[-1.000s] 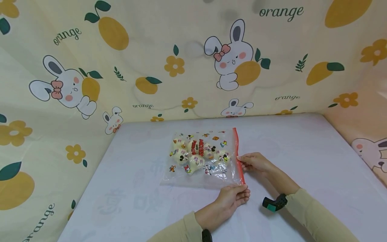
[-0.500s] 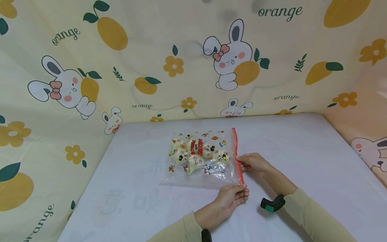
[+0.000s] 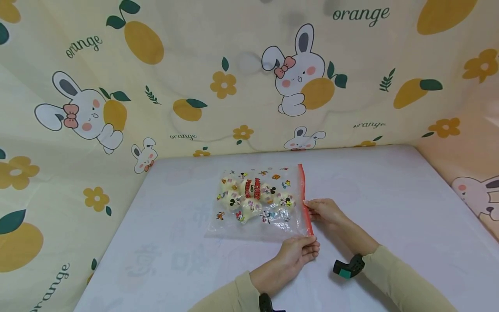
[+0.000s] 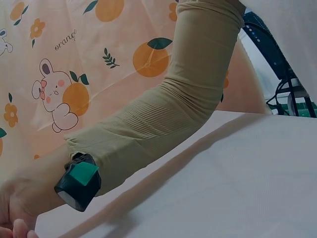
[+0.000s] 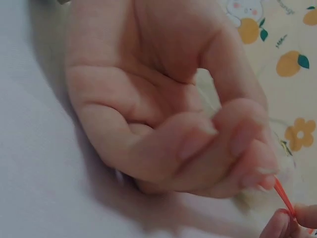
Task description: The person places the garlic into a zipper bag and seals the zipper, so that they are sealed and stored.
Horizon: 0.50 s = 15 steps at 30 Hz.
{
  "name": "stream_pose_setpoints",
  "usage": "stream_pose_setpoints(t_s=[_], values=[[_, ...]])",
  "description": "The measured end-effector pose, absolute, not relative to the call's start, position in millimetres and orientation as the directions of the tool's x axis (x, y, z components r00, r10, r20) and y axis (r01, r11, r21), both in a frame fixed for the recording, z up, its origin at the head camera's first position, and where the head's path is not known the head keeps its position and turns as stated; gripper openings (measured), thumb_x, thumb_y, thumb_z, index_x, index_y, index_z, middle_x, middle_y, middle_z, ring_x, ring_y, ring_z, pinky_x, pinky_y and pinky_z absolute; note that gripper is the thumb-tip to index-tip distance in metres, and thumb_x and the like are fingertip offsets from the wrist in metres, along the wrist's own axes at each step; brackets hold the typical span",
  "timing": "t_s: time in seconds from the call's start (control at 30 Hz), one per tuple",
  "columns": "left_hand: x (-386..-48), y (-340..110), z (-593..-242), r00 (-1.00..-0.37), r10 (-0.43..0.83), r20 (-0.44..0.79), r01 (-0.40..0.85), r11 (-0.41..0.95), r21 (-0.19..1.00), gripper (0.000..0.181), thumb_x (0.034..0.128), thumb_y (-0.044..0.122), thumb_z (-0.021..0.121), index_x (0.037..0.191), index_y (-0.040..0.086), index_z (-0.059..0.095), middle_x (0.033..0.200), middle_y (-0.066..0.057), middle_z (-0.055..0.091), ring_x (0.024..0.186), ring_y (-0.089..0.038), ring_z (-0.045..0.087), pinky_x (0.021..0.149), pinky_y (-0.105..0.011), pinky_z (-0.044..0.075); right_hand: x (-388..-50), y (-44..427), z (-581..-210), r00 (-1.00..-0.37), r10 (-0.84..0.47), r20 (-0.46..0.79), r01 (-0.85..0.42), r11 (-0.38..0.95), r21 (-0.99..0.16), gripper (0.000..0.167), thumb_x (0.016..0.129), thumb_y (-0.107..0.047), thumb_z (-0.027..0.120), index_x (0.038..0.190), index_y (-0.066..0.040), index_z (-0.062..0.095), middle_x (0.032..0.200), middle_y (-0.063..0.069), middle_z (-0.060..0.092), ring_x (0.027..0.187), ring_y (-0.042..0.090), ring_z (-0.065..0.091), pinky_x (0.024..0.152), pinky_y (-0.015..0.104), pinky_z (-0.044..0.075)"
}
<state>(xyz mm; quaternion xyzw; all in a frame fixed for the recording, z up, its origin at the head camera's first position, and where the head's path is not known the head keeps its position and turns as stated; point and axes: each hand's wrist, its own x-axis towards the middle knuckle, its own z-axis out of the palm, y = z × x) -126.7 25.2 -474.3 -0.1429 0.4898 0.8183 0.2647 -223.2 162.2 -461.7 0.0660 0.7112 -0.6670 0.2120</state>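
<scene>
A clear zip bag (image 3: 257, 229) with printed cartoon figures lies flat on the white table. Inside it are several pale rounded pieces (image 3: 251, 208), their kind unclear through the print. A red zip strip (image 3: 302, 186) runs along the bag's right edge. My left hand (image 3: 290, 260) pinches the near corner at the end of that strip. Farther up the same edge, my right hand (image 3: 327, 212) pinches the strip between thumb and fingers. The right wrist view shows the right hand (image 5: 163, 114) large, fingers curled, with a bit of red strip (image 5: 283, 196) leading to the other hand's fingertips (image 5: 277, 225).
White cloth covers the table (image 3: 167, 268), with bare surface on both sides of the bag. A printed curtain (image 3: 234, 52) with rabbits and oranges rises behind and at the sides. A black wrist camera (image 3: 348, 266) sits on the right wrist; dark equipment (image 4: 265, 47) stands beyond the table.
The right wrist has dropped slightly toward the table's near side. Both hands keep their pinch on the red edge, and the bag has hardly moved.
</scene>
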Motion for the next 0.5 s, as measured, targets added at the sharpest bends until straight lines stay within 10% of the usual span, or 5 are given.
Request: stream_pose_setpoints(t_s=[0.5], values=[[-126.9,26.0,-474.9,-0.833,0.280,-0.476,-0.551,-0.367,0.749,0.016,0.0918,0.010,0.059,0.100,-0.003,0.065,0.070,0.004,0.062,0.067,-0.006,0.059,0.069,-0.017,0.053,-217.6,153.6,-460.5,-0.897,-0.091,-0.434,0.431,0.048,-0.901,0.043,0.096,-0.021,0.058,0.121,0.014,0.057,0.069,-0.010,0.063,0.067,0.003,0.057,0.062,0.016,0.052]])
